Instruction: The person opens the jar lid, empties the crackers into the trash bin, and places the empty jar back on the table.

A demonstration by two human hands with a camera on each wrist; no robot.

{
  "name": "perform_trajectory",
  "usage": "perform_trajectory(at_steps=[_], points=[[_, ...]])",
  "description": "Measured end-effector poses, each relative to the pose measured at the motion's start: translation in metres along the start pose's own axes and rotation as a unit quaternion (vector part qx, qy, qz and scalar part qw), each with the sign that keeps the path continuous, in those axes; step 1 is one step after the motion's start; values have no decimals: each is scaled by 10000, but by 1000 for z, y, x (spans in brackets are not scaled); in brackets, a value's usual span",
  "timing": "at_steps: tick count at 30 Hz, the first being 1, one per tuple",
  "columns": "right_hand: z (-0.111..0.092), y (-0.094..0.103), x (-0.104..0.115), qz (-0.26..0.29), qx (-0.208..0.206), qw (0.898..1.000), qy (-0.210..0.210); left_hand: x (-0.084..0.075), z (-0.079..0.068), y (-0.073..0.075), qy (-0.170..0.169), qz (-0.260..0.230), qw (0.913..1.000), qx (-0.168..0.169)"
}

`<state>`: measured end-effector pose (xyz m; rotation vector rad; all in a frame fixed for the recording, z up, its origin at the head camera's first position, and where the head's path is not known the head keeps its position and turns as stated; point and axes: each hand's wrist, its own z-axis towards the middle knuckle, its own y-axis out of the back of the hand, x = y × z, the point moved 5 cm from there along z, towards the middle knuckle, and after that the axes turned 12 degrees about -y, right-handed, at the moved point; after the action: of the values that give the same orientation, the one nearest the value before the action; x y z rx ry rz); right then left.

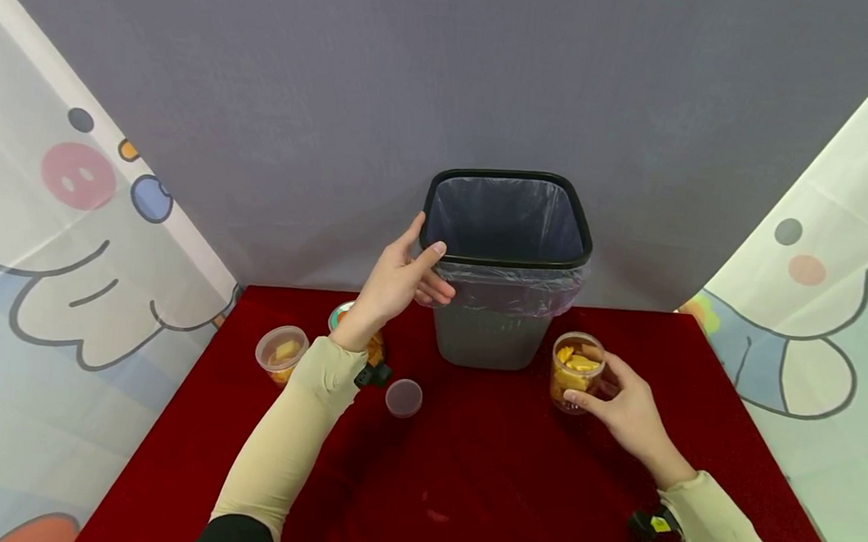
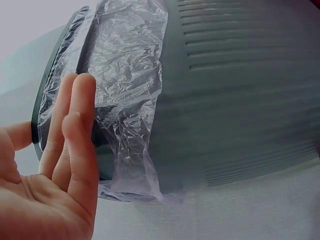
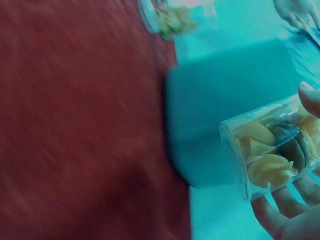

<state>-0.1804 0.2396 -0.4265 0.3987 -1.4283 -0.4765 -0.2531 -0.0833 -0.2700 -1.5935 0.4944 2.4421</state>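
Fingers of the right hand (image 1: 622, 405) curl round a clear cylindrical plastic jar (image 1: 574, 381) of yellow pieces (image 1: 578, 363), axis roughly upright, while the left hand (image 1: 398, 279), fingers nearly straight, touches the black rim (image 1: 511, 264) of a grey, clear-lined plastic bin (image 1: 488, 337) just beyond and left of the jar.

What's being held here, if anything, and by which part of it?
The right hand holds the clear jar of yellow pieces around its side. The left hand only touches the bin's rim.
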Motion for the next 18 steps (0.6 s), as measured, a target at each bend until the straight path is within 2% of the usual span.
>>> perform_trajectory(at_steps=[7, 11, 18], points=[[21, 49, 25, -631, -418, 9971, 20, 0, 0, 0, -98, 116, 9999, 25], [33, 67, 40, -757, -435, 9961, 109, 0, -1, 2, -108, 312, 9995, -8], [51, 95, 65, -898, -541, 9941, 273, 1, 1, 2, -104, 344, 9994, -25]])
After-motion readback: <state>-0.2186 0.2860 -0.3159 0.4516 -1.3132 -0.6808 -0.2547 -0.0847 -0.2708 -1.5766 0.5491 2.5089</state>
